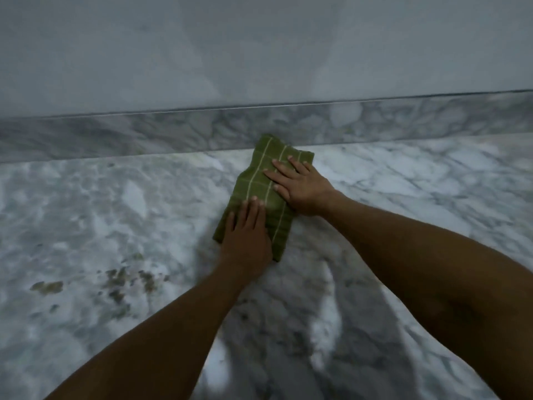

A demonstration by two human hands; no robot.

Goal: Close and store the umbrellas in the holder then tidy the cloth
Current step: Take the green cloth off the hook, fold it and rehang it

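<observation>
Forearms, two, bare, entering from the bottom edge and converging toward frame centre. Marble floor (86, 226) beneath, grey-white veined; one patch of brownish stains (121, 284) at near left, well apart from the hands. Left hand (245, 235) flat, palm down, fingers straight and together, pressing the near end of the cloth. Right hand (300, 189) flat too, fingers (281, 164) straight and slightly spread, pressing the far right part. Hands close, not touching, neither curled around anything. Cloth (259, 180), one only: green with pale grid lines, folded into a narrow rectangle, lying on the floor, far end touching the marble skirting (144, 134). Plain grey wall (259, 47) above the skirting. Umbrellas: zero in view. Holder: zero in view.
</observation>
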